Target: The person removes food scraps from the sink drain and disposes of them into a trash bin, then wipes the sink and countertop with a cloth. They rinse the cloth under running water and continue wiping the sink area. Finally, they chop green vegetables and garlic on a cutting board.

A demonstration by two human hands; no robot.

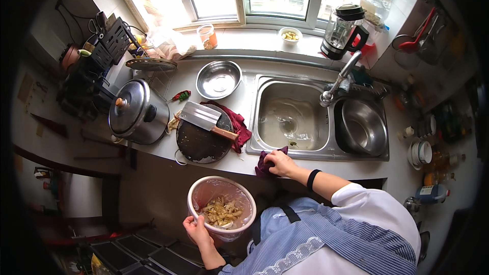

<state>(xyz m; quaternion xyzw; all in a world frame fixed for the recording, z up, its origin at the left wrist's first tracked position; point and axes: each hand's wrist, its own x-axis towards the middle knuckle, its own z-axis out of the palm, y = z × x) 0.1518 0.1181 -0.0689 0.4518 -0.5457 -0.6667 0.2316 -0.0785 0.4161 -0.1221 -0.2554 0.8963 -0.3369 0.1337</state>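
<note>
My left hand point(198, 232) grips the rim of a plastic-lined bin point(221, 206), thumb inside and fingers outside. Vegetable peelings point(222, 212) lie in the bin, below the counter's front edge. A dark purple cloth point(263, 166) is in my right hand point(281, 163), pressed to the counter edge at the front left corner of the steel sink point(290, 118). Left of that hand, a cleaver point(200, 115) lies across a round dark cutting board point(204, 141). Part of a red cloth point(238, 124) shows from beneath the board.
A lidded steel pot point(139, 112) stands left of the board, near red and green peppers point(181, 96). Behind is a steel bowl point(219, 79). The faucet point(340, 78) reaches over the sink, and a steel basin point(363, 126) sits in its right bowl. A blender point(342, 32) stands on the sill.
</note>
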